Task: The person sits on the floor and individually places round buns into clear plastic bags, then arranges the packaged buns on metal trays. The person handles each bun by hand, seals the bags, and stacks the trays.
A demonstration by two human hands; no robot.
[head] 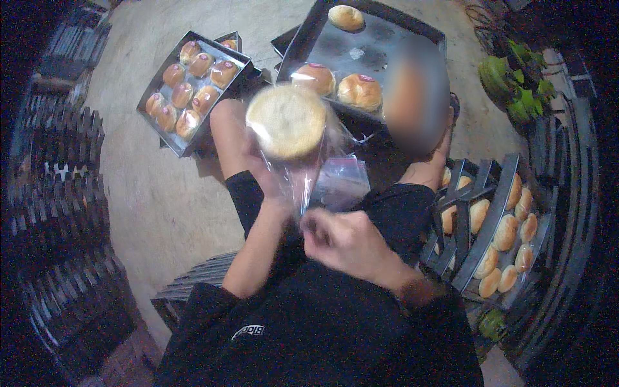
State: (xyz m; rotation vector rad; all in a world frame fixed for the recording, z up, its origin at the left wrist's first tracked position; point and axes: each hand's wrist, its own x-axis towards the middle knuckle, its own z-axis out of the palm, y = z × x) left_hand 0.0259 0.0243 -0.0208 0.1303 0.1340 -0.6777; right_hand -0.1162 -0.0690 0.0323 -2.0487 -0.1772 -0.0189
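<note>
A round pale bread bun [286,122] sits bottom side up inside a clear plastic bag [303,181], above my lap. My left hand [263,169], blurred and partly behind the bag, supports the bun from its left and below. The gathered lower end of the bag is pinched between the fingers of my right hand [333,239]. A stack of flat clear bags [341,179] lies on my thigh, right of the wrapped bun. Just beyond, a metal tray [333,53] holds several buns, with red labels on some.
Another tray [164,135] of bagged, labelled buns stands on the concrete floor [140,193] at the left. Stacked trays with buns [507,232] are at the right, below green bananas [524,87]. Dark stacked trays [67,193] line the far left. A blurred patch covers part of the upper right.
</note>
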